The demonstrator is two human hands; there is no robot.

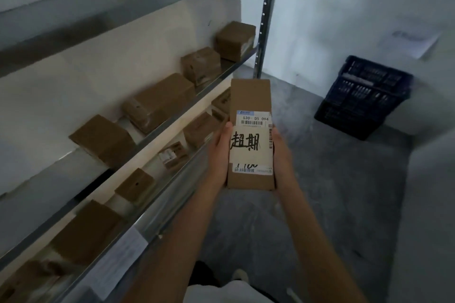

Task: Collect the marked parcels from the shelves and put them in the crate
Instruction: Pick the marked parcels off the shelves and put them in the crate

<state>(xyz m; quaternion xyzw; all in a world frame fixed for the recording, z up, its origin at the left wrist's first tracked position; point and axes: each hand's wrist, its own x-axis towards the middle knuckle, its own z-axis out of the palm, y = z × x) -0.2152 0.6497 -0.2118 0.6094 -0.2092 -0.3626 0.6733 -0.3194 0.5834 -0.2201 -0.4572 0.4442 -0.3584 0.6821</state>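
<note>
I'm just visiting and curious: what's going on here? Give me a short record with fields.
held item: marked parcel, a long cardboard box with a white label bearing handwritten black characters and barcodes
left hand: left hand grips the parcel's left side, thumb on the label
right hand: right hand grips its right side
crate: dark blue crate on the floor ahead to the right, apart from the parcel
shelves: metal shelves at left, holding more brown boxes
task state: parcel not yet in the crate
</note>
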